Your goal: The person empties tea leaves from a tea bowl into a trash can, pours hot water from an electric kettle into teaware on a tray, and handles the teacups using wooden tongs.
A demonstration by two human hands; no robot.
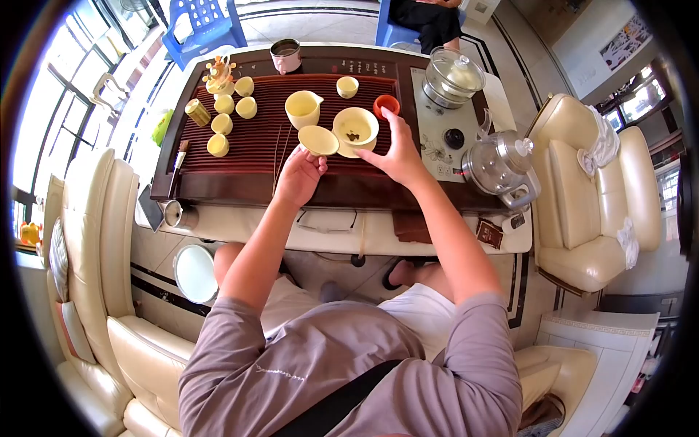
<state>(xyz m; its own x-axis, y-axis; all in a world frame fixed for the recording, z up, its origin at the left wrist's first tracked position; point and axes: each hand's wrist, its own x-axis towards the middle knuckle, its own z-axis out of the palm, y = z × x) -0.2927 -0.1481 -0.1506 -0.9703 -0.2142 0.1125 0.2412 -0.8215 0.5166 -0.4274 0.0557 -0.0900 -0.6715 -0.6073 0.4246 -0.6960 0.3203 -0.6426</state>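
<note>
My left hand (300, 176) pinches a pale yellow gaiwan lid (318, 140), tilted just left of the gaiwan. The gaiwan bowl (356, 120) stands on its saucer (349, 150) with a little dark tea leaf visible inside. My right hand (402, 154) is open at the bowl's right side, thumb by the saucer's front rim and fingers stretched up toward a small red cup (386, 105). Whether its fingertips touch the red cup or saucer, I cannot tell. Behind the lid stands a pale yellow pitcher (303, 111). A single matching cup (347, 87) is farther back.
Several small cups (222, 124) and a figurine (219, 76) stand on the left of the slatted tea tray (251, 164). At right are a glass pot (453, 79) and a glass kettle (497, 162). Glasses (325, 227) lie along the front edge. A person (429, 22) sits opposite.
</note>
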